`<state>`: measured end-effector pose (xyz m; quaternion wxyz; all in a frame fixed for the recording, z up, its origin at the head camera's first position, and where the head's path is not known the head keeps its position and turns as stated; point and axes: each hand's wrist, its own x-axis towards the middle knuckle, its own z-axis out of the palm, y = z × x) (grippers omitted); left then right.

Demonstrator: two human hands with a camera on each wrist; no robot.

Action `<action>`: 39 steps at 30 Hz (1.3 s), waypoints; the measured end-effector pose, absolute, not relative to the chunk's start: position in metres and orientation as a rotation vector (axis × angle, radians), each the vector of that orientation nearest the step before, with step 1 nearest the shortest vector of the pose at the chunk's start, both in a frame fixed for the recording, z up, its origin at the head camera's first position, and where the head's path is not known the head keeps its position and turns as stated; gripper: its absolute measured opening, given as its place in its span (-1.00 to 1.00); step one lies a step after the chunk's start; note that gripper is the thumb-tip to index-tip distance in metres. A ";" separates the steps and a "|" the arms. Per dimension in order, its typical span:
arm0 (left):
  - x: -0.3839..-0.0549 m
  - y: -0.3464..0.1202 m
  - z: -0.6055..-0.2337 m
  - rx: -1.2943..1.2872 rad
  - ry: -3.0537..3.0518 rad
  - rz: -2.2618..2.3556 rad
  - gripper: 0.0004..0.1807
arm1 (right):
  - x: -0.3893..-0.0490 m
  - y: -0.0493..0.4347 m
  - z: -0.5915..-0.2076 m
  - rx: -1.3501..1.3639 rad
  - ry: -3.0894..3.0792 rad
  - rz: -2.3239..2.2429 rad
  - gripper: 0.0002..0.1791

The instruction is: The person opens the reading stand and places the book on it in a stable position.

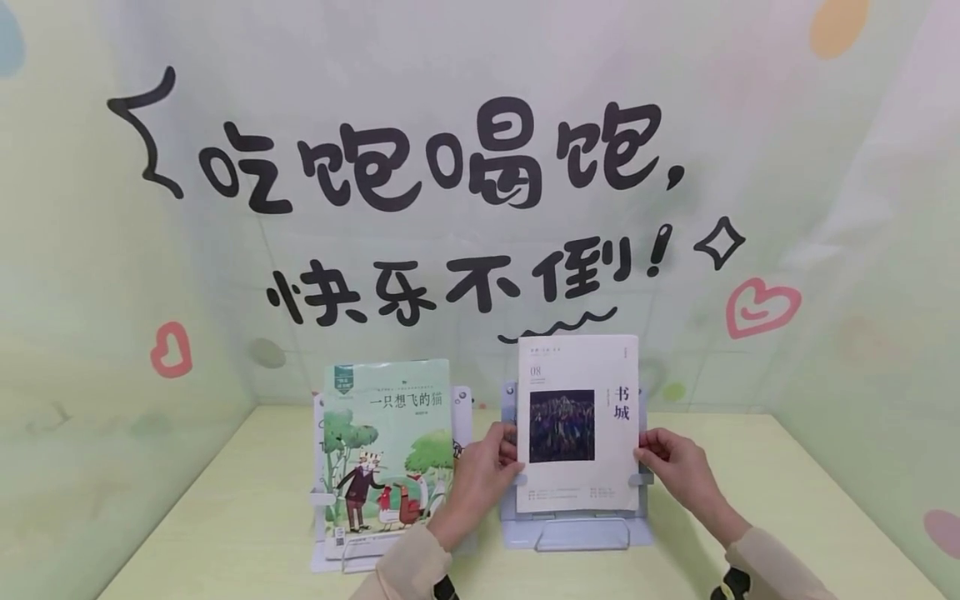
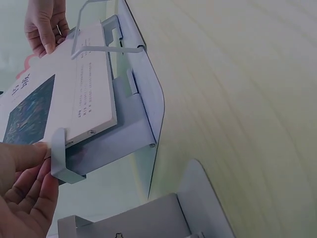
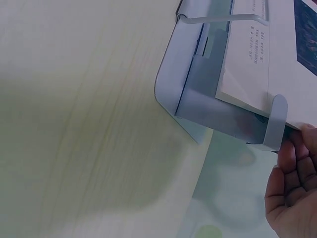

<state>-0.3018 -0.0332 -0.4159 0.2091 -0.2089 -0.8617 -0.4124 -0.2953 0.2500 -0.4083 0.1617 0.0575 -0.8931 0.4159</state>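
Note:
A white book [image 1: 562, 425] with a dark square picture on its cover leans upright on a blue-grey metal book stand [image 1: 513, 533]. With thumb and fingers, my left hand [image 1: 483, 471] pinches its left edge, just above a side clip [image 2: 59, 151] that hooks over the cover. My right hand [image 1: 678, 467] pinches the opposite edge beside the other clip [image 3: 277, 116]. A gap shows between the book's bottom edge and the stand's base in the left wrist view. Both thumbs lie at the cover's edges; some fingertips are hidden behind the book.
To the left, a green picture book [image 1: 386, 467] stands on a similar stand [image 1: 318, 533], partly behind my left forearm. A wire support [image 1: 581, 546] projects at the front of the white book's stand. Behind the pale wooden table [image 1: 247, 500] hangs a printed backdrop [image 1: 420, 67].

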 end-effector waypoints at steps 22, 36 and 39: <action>-0.298 -0.035 -0.423 -0.566 -2.445 -0.987 -0.77 | -0.285 0.245 -0.414 0.175 -2.610 0.951 -0.93; -0.294 -0.033 -0.419 -0.534 -2.494 -0.893 -0.69 | -0.282 0.246 -0.414 0.202 -2.623 0.913 -0.94; -0.294 -0.032 -0.418 -0.537 -2.507 -0.904 -0.69 | -0.282 0.246 -0.415 0.190 -2.624 0.909 -0.94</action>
